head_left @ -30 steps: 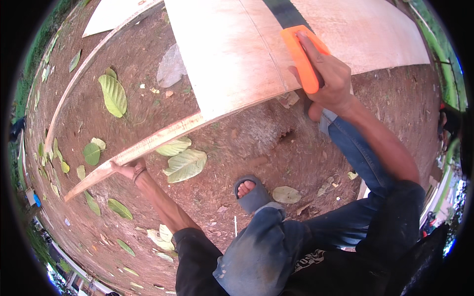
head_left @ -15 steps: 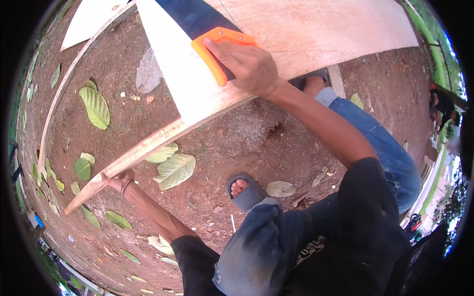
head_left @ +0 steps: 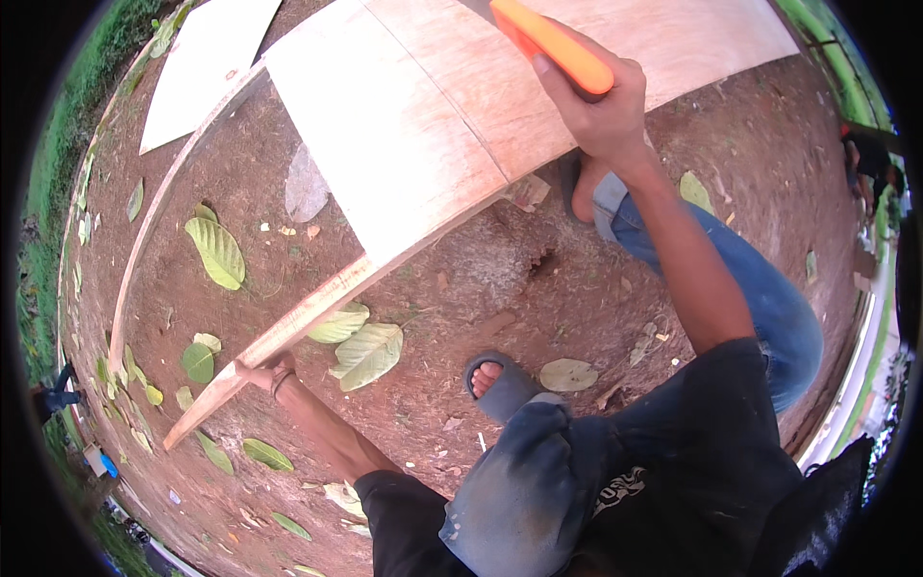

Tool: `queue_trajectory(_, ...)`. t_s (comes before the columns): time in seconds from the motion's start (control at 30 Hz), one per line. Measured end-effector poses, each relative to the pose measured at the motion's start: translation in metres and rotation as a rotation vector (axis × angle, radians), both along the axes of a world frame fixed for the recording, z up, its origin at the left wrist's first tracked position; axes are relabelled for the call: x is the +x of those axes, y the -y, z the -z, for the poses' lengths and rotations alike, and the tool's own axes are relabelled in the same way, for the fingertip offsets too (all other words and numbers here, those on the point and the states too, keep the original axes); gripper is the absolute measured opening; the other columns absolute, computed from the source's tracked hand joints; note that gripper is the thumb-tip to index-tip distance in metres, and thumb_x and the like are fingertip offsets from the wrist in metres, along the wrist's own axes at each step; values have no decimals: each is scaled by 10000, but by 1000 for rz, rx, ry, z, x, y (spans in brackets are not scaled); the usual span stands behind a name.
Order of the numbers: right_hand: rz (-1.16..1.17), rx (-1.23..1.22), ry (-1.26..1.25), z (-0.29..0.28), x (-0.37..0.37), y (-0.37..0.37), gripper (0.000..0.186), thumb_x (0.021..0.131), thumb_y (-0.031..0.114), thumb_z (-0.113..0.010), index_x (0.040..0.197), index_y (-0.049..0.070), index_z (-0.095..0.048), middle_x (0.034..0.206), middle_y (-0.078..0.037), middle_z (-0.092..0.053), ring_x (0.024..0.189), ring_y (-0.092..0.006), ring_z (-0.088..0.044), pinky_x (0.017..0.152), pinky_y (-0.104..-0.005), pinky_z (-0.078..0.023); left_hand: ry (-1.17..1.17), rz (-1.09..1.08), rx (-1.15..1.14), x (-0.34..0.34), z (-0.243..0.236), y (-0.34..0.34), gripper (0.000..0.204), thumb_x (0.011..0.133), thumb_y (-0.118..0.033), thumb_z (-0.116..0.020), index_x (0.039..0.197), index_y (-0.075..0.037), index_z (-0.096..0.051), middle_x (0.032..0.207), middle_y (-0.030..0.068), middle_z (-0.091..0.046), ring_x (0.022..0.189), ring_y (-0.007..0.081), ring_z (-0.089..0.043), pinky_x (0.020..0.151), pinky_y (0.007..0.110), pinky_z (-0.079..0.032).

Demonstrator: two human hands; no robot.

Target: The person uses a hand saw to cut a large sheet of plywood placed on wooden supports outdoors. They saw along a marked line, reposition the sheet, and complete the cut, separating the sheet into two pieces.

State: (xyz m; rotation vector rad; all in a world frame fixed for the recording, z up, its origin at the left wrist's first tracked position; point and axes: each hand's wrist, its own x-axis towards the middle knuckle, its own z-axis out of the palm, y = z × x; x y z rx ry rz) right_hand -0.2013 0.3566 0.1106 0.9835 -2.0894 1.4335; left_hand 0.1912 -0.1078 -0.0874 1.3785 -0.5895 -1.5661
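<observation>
Saw [head_left: 553, 46]: over the board, handle seen nearly edge-on; most of the blade lies beyond the upper border, so its contact with the board cannot be told. Half a second earlier it lay farther left, handle broadside and blade toward the upper left.
Right hand [head_left: 611, 111]: fingers curled round the saw's orange handle, thumb along its side; shifted rightward together with the saw.
Line [head_left: 438, 91]: thin and dark, running across the board to its near edge; largely covered by saw and hand in the earlier frame, now exposed to the left of the saw.
Left hand [head_left: 264, 375]: at the same place on the beam as before, near its free end; fingers gripping it, partly hidden by the wood.
Beam [head_left: 317, 300]: long and narrow, passing under the near edge of the board and projecting to the lower left.
Board [head_left: 385, 115]: broad, pale, flat, its left corner meeting the beam.
Second beam [head_left: 154, 216]: farther left, its upper end reaching the board's far corner.
Panel [head_left: 207, 72]: white, beyond the second beam.
Ground [head_left: 461, 279]: reddish-brown earth, strewn with green and yellowish leaves [head_left: 216, 252].
Sandal [head_left: 508, 392]: grey, on the wearer's foot, below the board.
Surroundings: outdoors; greenery [head_left: 58, 125] at the left rim, another person [head_left: 868, 163] near the right.
</observation>
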Motion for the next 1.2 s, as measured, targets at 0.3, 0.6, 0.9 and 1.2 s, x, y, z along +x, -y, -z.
queue_trajectory(0.3, 452, -351, 248, 9, 36, -57, 129, 944, 94, -738, 892, -18, -703, 631, 22, -602, 530, -44, -532, 484, -226, -379, -6, 13, 48, -10, 16, 8, 866, 805, -600, -667, 1475, -84, -482, 1465, 168, -545, 1276, 364, -561, 1075, 531, -401)
queue_trajectory(0.6, 402, -445, 478, 13, 92, -108, 117, 935, 113, -742, 926, 0, -713, 644, 29, -603, 522, -38, -521, 471, -232, -382, 22, 104, 25, 6, 16, 21, 920, 841, -665, -611, 1499, -43, -445, 1495, 195, -515, 1322, 388, -528, 1085, 559, -421)
queue_trajectory(0.9, 316, -691, 638, 25, 130, -117, 119, 970, 42, -657, 874, -9, -609, 615, 9, -498, 501, -74, -454, 473, -250, -360, 13, 178, 157, 18, 1, 18, 922, 887, -707, -522, 1510, -39, -401, 1514, 227, -440, 1356, 393, -488, 1120, 604, -415)
queue_trajectory(1.2, 252, -767, 739, 35, 88, -92, 143, 972, 26, -595, 832, 10, -571, 602, 17, -456, 489, -79, -417, 473, -264, -357, 775, -200, 106, -76, -72, -87, 829, 876, -497, -718, 1465, 7, -423, 1366, 233, -552, 1144, 349, -622, 958, 500, -524)
